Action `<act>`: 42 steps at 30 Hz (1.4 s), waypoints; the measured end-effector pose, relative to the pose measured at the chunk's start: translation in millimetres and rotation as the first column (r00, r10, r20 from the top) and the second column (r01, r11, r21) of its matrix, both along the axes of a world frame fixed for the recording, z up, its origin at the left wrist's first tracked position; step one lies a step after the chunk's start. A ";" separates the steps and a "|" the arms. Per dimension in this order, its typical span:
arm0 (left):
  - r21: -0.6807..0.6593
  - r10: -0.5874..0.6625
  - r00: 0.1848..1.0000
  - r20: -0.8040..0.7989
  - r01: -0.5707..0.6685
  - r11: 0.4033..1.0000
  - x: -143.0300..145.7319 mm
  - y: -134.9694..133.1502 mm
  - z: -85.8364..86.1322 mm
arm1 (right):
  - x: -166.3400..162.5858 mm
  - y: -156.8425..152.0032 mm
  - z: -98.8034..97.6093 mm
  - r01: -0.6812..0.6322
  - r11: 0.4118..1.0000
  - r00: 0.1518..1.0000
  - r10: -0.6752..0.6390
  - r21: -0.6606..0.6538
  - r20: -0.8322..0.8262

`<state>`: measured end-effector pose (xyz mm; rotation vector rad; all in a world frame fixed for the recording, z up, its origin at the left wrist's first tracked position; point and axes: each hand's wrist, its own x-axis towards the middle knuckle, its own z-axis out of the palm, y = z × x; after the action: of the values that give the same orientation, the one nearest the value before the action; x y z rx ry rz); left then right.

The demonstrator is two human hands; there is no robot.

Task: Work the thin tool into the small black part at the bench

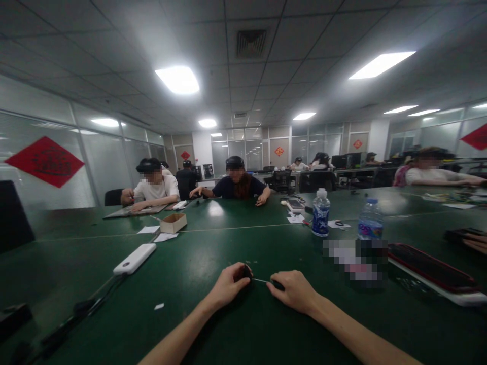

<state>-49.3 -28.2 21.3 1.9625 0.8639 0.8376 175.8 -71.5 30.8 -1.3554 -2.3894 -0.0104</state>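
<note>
Both my hands rest on the dark green table point(213, 243) just in front of me. My left hand point(227, 288) is closed round a small dark object point(247, 272) that I cannot make out. My right hand point(293, 290) is closed in a pinch on another small dark piece point(277, 285). A thin pale strand or wire point(261, 280) runs between the two hands. The hands are a few centimetres apart.
A white power bank point(134, 258) with a cable lies to the left. Two water bottles point(320, 213) point(370, 219) stand ahead right, a small cardboard box point(173, 222) ahead left, a red-edged tablet point(429, 266) at right. Other people sit across the table.
</note>
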 end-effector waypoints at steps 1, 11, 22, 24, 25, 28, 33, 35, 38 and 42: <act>0.001 0.000 1.000 0.001 0.000 1.000 0.1 0.0 0.0 | -0.1 0.0 -0.2 0.002 1.000 1.000 -0.002 0.000 -0.001; -0.022 -0.001 1.000 0.017 0.001 1.000 0.3 -1.6 1.6 | -1.4 1.5 -0.3 0.050 0.999 0.999 -0.050 0.002 -0.014; -0.027 -0.005 1.000 0.027 0.005 1.000 -0.6 -2.3 2.6 | 0.1 1.5 -1.0 0.020 1.000 1.000 -0.020 -0.006 -0.023; -0.028 0.002 1.000 0.021 -0.002 1.000 -0.6 -1.9 2.1 | 0.1 1.3 -0.7 -0.009 1.000 1.000 0.009 -0.018 -0.028; -0.030 0.004 1.000 0.021 -0.004 1.000 -0.6 -1.6 1.6 | 0.0 1.3 -0.9 -0.014 1.000 1.000 0.013 -0.020 -0.026; -0.035 0.008 1.000 0.025 -0.007 0.999 0.1 -0.2 -0.3 | -0.6 2.3 -2.8 0.039 0.999 0.999 -0.039 0.011 -0.001; -0.015 -0.003 0.999 0.041 0.003 1.000 0.9 0.8 -2.0 | -0.1 4.0 -5.3 0.006 0.999 1.000 -0.006 0.036 0.002; -0.008 0.000 0.999 0.035 0.001 1.000 0.9 1.1 -2.1 | 0.6 4.2 -5.5 -0.002 0.999 1.000 0.002 0.035 -0.011; -0.007 0.024 0.999 0.021 -0.024 1.000 0.9 1.4 -1.9 | 1.3 4.7 -5.6 0.027 0.999 0.999 -0.026 0.043 -0.022; -0.006 0.027 1.000 0.004 -0.027 1.000 1.2 0.2 -0.2 | 1.8 5.7 -7.0 -0.021 0.999 0.999 0.022 0.040 -0.032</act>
<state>-48.1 -28.1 21.2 1.9473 0.8912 0.8532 177.6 -65.7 23.8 -1.3021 -2.3642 -0.0299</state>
